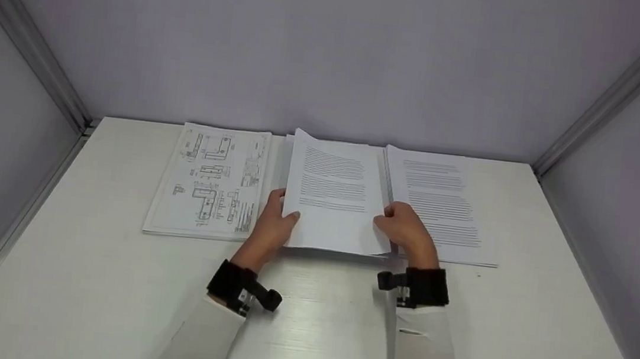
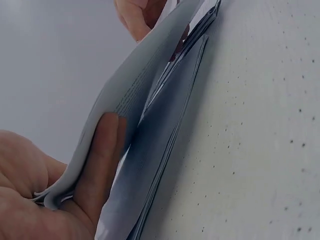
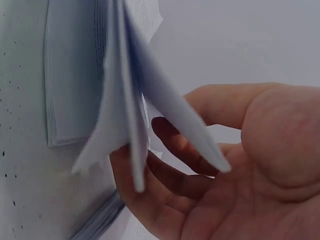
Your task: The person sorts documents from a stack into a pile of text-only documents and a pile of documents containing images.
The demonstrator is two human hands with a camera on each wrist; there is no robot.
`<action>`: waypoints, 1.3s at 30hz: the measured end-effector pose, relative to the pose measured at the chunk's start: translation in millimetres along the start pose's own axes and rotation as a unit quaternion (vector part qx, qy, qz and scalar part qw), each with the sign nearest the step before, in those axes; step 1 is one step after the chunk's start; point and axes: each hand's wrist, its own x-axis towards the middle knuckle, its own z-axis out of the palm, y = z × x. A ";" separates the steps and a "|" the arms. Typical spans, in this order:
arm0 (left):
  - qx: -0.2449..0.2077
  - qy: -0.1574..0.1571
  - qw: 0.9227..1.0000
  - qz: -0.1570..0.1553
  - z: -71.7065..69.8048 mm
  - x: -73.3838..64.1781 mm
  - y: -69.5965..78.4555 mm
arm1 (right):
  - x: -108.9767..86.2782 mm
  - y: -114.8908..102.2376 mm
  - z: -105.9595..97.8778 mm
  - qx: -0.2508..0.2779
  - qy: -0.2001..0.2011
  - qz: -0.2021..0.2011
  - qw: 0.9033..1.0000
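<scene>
A sheaf of printed sheets (image 1: 330,228) is lifted and tilted in the middle of the table, its top left corner curling up. My left hand (image 1: 274,227) grips its left edge, thumb in front and fingers behind; the left wrist view shows the paper bending in that hand (image 2: 60,200). At the lower right edge, my right hand (image 1: 407,230) holds the sheaf between thumb and fingers. Seen from the right wrist, the sheets (image 3: 132,125) splay into separate flaps beside the curled fingers. Beneath the sheaf lies another paper stack (image 2: 167,115), mostly hidden from the head view.
To the left lies a stack of technical drawings (image 1: 206,185). A stack of text pages (image 1: 441,210) lies to the right, partly behind my right hand. The white table (image 1: 82,238) meets a back wall (image 1: 333,56) and side panels. Both wrists carry black camera straps (image 1: 426,286).
</scene>
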 end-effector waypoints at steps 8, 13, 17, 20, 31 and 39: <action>-0.035 0.010 0.999 0.024 -1.1 -3.3 7.0 | 0.0 -5.4 -3.9 0.053 0.002 0.024 0.998; -0.042 0.010 0.999 0.029 -0.9 -4.8 12.5 | 0.5 -7.2 -7.1 0.057 -0.005 0.014 0.998; -0.036 0.010 0.999 0.037 -0.5 -4.2 15.3 | -0.9 -7.1 -10.8 0.070 -0.006 0.008 0.998; -0.028 0.011 0.999 0.044 0.0 -4.5 17.1 | -3.2 -6.2 -14.2 0.084 -0.021 -0.002 0.996; 0.012 0.019 0.999 0.031 17.2 -7.7 28.0 | -18.4 -2.5 -34.2 0.121 -0.065 -0.034 0.990; 0.026 -0.002 0.999 0.045 63.7 -8.7 53.3 | -31.2 6.8 -62.9 0.131 -0.003 -0.025 0.991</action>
